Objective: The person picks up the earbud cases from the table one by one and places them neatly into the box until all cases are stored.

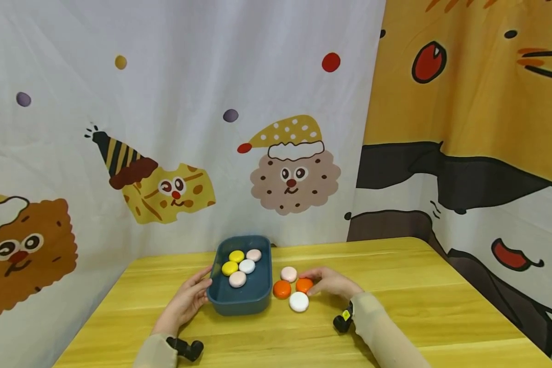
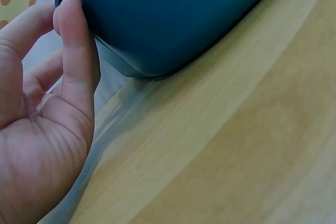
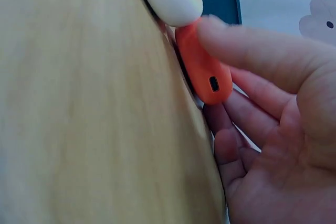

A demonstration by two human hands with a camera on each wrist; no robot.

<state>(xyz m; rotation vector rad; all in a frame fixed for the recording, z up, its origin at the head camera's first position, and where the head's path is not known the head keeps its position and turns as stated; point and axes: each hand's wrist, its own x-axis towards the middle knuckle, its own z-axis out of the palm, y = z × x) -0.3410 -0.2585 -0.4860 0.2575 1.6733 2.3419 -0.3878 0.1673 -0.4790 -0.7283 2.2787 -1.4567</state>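
A dark blue bin (image 1: pixel 241 308) stands on the table, with two yellow, two pale pink and one whitish round puck (image 1: pixel 247 266) inside. My left hand (image 1: pixel 190 299) is at its left side, thumb and fingertips touching the outer wall near the rim. In the left wrist view the thumb lies against the blue wall (image 2: pixel 157 19). Right of the bin my right hand (image 1: pixel 328 282) pinches an orange puck (image 1: pixel 304 285) between thumb and fingers. A small dark port shows in this puck's edge (image 3: pixel 202 72). Close around it lie another orange puck (image 1: pixel 282 290), a pale pink one (image 1: pixel 289 274) and a white one (image 1: pixel 299 302).
The wood-grain table (image 1: pixel 395 306) reaches back to a white curtain (image 1: pixel 175 76) printed with cartoon snacks. A yellow and grey printed cloth (image 1: pixel 464 128) hangs along the right. Both wrists wear black camera mounts (image 1: pixel 185 348).
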